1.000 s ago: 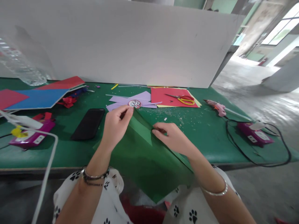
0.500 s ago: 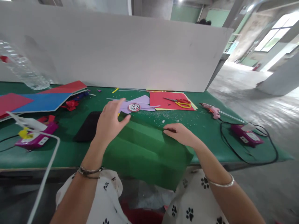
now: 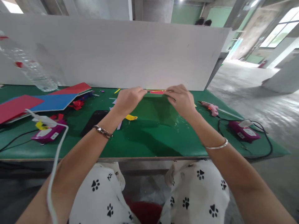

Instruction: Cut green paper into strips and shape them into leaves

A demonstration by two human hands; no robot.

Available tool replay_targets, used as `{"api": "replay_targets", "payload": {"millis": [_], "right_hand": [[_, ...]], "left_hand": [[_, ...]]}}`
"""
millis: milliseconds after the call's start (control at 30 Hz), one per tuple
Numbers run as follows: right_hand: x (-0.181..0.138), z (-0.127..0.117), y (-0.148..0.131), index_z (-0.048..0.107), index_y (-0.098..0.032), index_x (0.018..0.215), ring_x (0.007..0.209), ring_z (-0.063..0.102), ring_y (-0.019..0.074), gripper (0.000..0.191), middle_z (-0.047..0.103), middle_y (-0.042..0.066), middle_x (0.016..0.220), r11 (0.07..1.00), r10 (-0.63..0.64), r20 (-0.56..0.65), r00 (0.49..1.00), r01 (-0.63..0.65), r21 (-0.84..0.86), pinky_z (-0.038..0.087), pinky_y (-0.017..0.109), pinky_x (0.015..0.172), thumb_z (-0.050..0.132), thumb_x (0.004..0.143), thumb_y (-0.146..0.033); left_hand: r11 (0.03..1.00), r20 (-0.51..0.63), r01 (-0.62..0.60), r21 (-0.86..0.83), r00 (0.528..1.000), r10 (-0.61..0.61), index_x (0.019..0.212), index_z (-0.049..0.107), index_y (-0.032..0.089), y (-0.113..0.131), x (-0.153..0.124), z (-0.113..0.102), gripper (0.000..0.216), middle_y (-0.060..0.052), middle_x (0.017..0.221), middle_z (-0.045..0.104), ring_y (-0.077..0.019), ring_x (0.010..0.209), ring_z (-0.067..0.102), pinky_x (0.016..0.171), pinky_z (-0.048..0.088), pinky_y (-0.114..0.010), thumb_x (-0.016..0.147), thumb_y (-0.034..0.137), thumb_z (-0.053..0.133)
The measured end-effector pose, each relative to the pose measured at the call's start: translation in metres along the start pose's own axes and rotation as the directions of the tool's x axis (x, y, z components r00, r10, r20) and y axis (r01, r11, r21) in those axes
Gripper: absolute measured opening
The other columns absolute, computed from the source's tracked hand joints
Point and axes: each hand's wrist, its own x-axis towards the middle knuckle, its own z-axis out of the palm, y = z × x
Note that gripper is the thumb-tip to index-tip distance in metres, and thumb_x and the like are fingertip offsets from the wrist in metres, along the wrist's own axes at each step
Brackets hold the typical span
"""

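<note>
A thin green sheet hangs upright above the table, held by its upper edge between my two hands. My left hand is closed in a pinch at the sheet's left corner. My right hand pinches the edge farther right, with its fingers curled. Behind the sheet, a strip of red paper shows along the top; the scissors are hidden. Just below my left hand lies a small yellow piece, with bits of purple paper beside it.
A black phone and a purple power strip with a white cable are on the left, near red and blue boards and a plastic bottle. At right are a pink glue gun and another purple power strip.
Both hands have moved up and away from me, lifting the green sheet off my lap and the table's front edge. My left hand, open before, has closed on the sheet's edge.
</note>
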Motion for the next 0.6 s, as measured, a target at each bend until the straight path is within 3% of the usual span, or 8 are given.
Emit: {"api": "replay_targets", "payload": {"millis": [67, 133, 167, 233, 333, 400, 467, 600], "right_hand": [[-0.002, -0.01, -0.002, 0.063, -0.021, 0.092, 0.084, 0.051, 0.0186, 0.025, 0.062, 0.006, 0.095, 0.99, -0.066, -0.168, 0.984, 0.042, -0.138, 0.039, 0.032, 0.071, 0.041, 0.083, -0.016], [-0.016, -0.013, -0.009, 0.062, -0.021, 0.096, 0.077, 0.051, 0.0171, 0.026, 0.063, 0.006, 0.089, 0.965, -0.161, -0.231, 0.959, 0.104, -0.242, 0.039, 0.031, 0.068, 0.039, 0.085, -0.017], [-0.027, -0.012, -0.013, 0.061, -0.021, 0.096, 0.073, 0.051, 0.0161, 0.025, 0.063, 0.005, 0.085, 0.948, -0.223, -0.227, 0.948, 0.156, -0.277, 0.039, 0.03, 0.066, 0.039, 0.085, -0.016], [-0.055, -0.004, -0.02, 0.061, -0.017, 0.095, 0.067, 0.051, 0.0143, 0.025, 0.063, 0.005, 0.079, 0.905, -0.357, -0.12, 0.926, 0.312, -0.29, 0.04, 0.027, 0.06, 0.038, 0.085, -0.013], [-0.095, 0.016, -0.028, 0.063, -0.013, 0.086, 0.064, 0.053, 0.0139, 0.027, 0.062, 0.005, 0.071, 0.883, -0.444, 0.123, 0.888, 0.457, -0.111, 0.042, 0.025, 0.058, 0.036, 0.084, -0.01], [-0.114, 0.025, -0.031, 0.062, -0.013, 0.087, 0.065, 0.055, 0.0133, 0.025, 0.062, 0.005, 0.071, 0.895, -0.442, 0.237, 0.865, 0.444, 0.049, 0.044, 0.024, 0.058, 0.037, 0.083, -0.009], [-0.125, 0.028, -0.031, 0.06, -0.014, 0.093, 0.069, 0.057, 0.0134, 0.023, 0.063, 0.006, 0.076, 0.911, -0.411, 0.296, 0.862, 0.376, 0.169, 0.046, 0.024, 0.061, 0.039, 0.083, -0.01], [-0.134, 0.023, -0.027, 0.059, -0.016, 0.089, 0.075, 0.059, 0.0133, 0.022, 0.064, 0.006, 0.083, 0.916, -0.331, 0.317, 0.889, 0.223, 0.332, 0.048, 0.025, 0.065, 0.038, 0.085, -0.016]], "left_hand": [[1.0, -0.132, -0.001, 0.016, 0.991, 0.003, 0.115, 0.049, 0.019, -0.001, -0.006, -0.01, 0.036, -0.008, 0.118, 0.054, -0.02, 0.105, 0.05, 0.077, 0.043, -0.033, 0.088, 0.018, 0.024], [0.994, -0.312, -0.098, 0.051, 0.944, 0.109, 0.113, 0.051, 0.019, 0.001, -0.02, -0.007, 0.034, -0.008, 0.115, 0.055, -0.02, 0.106, 0.048, 0.079, 0.042, -0.033, 0.089, 0.02, 0.026], [0.99, -0.331, -0.126, 0.06, 0.933, 0.139, 0.111, 0.052, 0.019, 0.004, -0.029, -0.001, 0.033, -0.009, 0.11, 0.058, -0.0201, 0.103, 0.05, 0.077, 0.043, -0.033, 0.089, 0.019, 0.027], [0.98, -0.297, -0.188, 0.068, 0.934, 0.2, 0.105, 0.055, 0.018, 0.013, -0.05, 0.02, 0.031, -0.007, 0.092, 0.063, -0.0175, 0.088, 0.057, 0.069, 0.044, -0.029, 0.088, 0.016, 0.03], [0.886, -0.084, -0.456, 0.087, 0.883, 0.462, 0.103, 0.055, 0.012, 0.026, -0.082, 0.056, 0.03, -0.006, 0.081, 0.063, -0.0139, 0.072, 0.058, 0.058, 0.042, -0.025, 0.084, 0.006, 0.033], [0.817, 0.041, -0.576, 0.031, 0.818, 0.574, 0.105, 0.053, 0.013, 0.033, -0.098, 0.071, 0.031, -0.004, 0.082, 0.063, -0.0119, 0.069, 0.057, 0.053, 0.04, -0.022, 0.08, 0.003, 0.038], [0.814, 0.081, -0.58, -0.029, 0.81, 0.58, 0.107, 0.051, 0.016, 0.036, -0.11, 0.077, 0.034, -0.003, 0.082, 0.063, -0.0114, 0.07, 0.057, 0.053, 0.04, -0.021, 0.079, 0.002, 0.041], [0.823, -0.012, -0.549, -0.145, 0.833, 0.554, 0.097, 0.057, 0.015, 0.036, -0.122, 0.072, 0.024, -0.002, 0.082, 0.063, -0.0108, 0.072, 0.057, 0.056, 0.041, -0.02, 0.082, 0.007, 0.04]]}}
